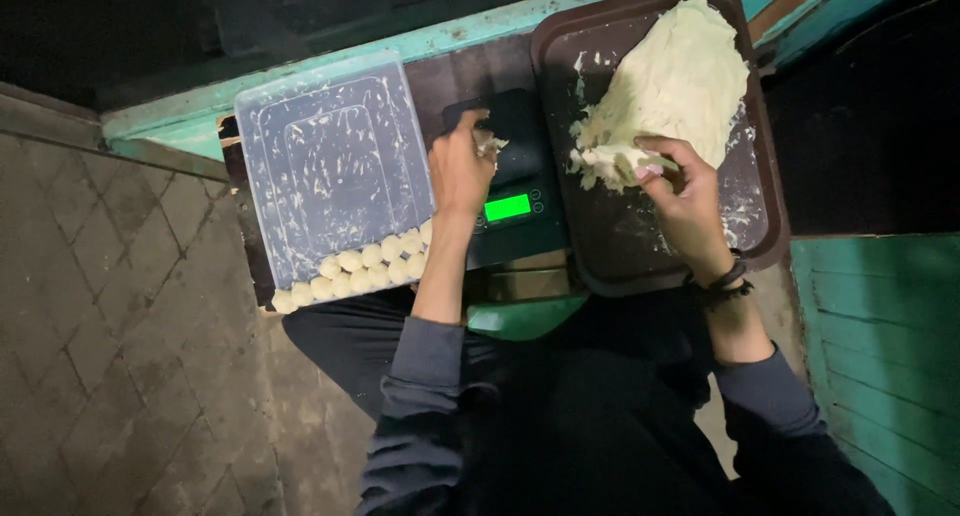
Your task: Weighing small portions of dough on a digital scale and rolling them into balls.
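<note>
left hand (pixel 460 171) hides scale (pixel 510 176) platform, tray (pixel 760 176) corner cropped

Dim scene, night-like. Light falls from above onto the pale yellow dough mass (pixel 672 81) and clear plastic tray (pixel 330 166), which shows mild glare. The small green scale display (pixel 507 208) glows. Corners drop to black; slight wide-angle distortion at edges.

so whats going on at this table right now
A person is portioning dough. The left hand rests a small piece on a black digital scale with a lit green display. The right hand pinches the big dough mass on a brown tray. Two rows of dough balls line the near edge of a clear plastic container.
</note>
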